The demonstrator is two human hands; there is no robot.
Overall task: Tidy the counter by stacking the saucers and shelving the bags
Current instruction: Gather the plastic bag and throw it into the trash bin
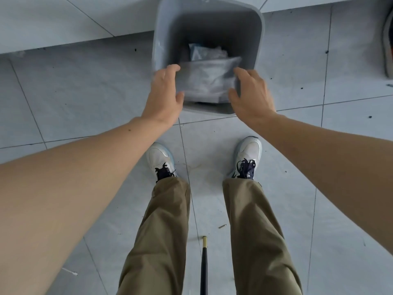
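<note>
Item: grey bin (165,28), standing on the tiled floor (85,86) at 12 o'clock from the person's shoes (161,158).

Contents: a pale, clear-wrapped bag (209,81) lying flat on top; a crumpled bluish bag (204,52) behind it at 12 o'clock. No saucers in view.

Hands: left hand (164,96) and right hand (251,93) both spread, grasping nothing, poised over the near rim at either end of the top bag.

Step, by judgement: fetching bags for shelving.

Next move calls for: both hands closing on the top bag's ends and lifting it level, clear of the walls.
</note>
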